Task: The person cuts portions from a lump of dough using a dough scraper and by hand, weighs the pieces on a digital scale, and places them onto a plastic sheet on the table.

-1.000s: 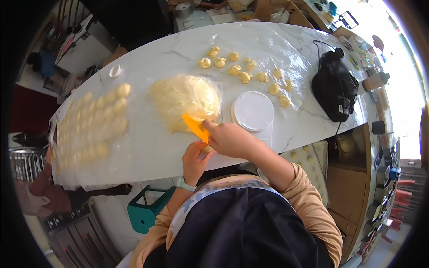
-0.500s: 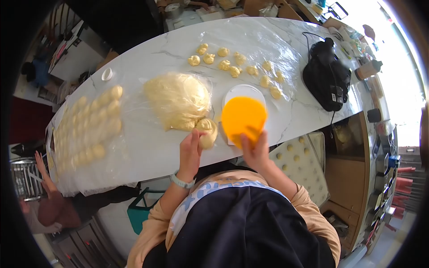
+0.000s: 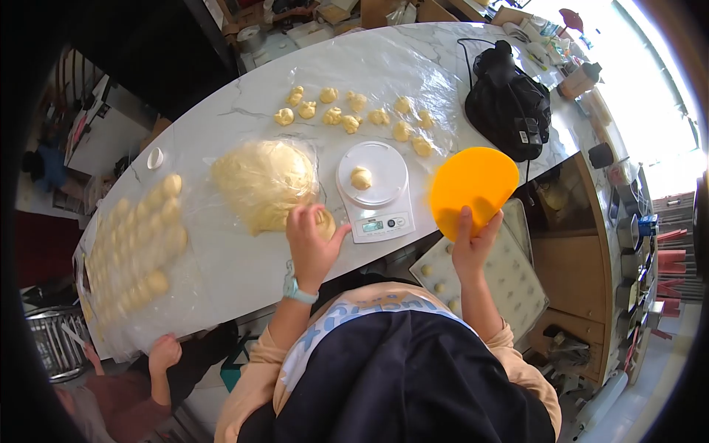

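The left hand is loosely open at the near edge of the desk, its thumb spread away from the curled fingers; a cut piece of dough lies between them, though whether the fingertips press on it is hard to tell. Just beyond that hand, and a little to its left, sits the large mass of dough, partly under clear plastic. The right hand grips a flat orange scraper by its lower edge — thumb and fingers closed on it, the blade held up off the desk. Between the two hands, slightly farther out, stands a white digital scale with a small lump of dough on its round plate. Farther beyond both hands, small dough portions lie scattered on a clear plastic sheet, and a black bag rests past the scraper. Well to the left of the left hand are rows of dough balls under plastic, with a small white cup beyond them — and another person's hand at the desk's near side. Below the right hand, lower than the desk, a tray holds more small pieces.
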Motion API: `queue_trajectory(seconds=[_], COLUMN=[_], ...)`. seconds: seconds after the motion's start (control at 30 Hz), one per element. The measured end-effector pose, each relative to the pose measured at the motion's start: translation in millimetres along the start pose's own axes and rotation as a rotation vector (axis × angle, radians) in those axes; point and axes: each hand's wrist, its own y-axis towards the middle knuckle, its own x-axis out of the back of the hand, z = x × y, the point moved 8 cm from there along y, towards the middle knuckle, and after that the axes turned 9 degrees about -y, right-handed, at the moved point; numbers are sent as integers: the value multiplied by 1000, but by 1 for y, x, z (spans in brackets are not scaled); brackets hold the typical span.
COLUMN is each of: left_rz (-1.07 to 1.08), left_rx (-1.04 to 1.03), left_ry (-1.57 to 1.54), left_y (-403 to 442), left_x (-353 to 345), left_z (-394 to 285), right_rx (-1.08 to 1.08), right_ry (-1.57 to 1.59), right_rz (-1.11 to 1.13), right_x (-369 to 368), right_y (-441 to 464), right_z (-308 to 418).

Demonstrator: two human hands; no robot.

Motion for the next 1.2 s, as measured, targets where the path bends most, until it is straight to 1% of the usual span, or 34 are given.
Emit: queue_trajectory(seconds=[0.03,0.1,0.13,0.2,0.3,0.4,0.5,0.6,0.63,0.7,0.73,0.8,0.87,0.93,1.03,1.13,1.2], left_rz=[23,70,55,31,-193,-62,-1,-166,-183,-215,-142,3,68,37,305,314,102], left_rx=[28,91,115,156,397,476,-101,22,7,-32,-79,-166,-197,-198,-181,-78,-151], left_ry=[4,7,-59,-191,-802,-614,242,177,91,-82,-105,-149,-160,-139,-118,-233,-197], left_y=[-12,-33,-38,-43,-51,-73,-71,-68,-67,-59,-49,-20,19,51,76,116,153], left_x=[2,4,10,17,12,7,20,33,35,38,32,18,1,-8,-50,-48,-32], left_z=[10,26,31,38,61,74,18,14,12,11,6,-5,-23,-47,-24,-4,19], right_rx=[-22,-7,3,-20,-15,29,59,55,50,119,152,164,158,144,109,38,-12], right_ry=[38,-25,-60,-16,31,85,83,153,192,123,88,123,147,115,125,199,203], right_rz=[-13,-9,-6,3,-34,-54,-42,-4,12,44,60,88,120,123,99,73,47], right_x=[1,2,4,3,7,3,-6,-23,-30,-42,-47,-55,-62,-62,-52,-31,-16], right_y=[1,3,5,13,33,43,48,48,47,45,43,40,38,36,32,34,35], right_z=[-5,-4,-2,-4,3,13,15,22,26,39,44,46,50,50,41,32,24])
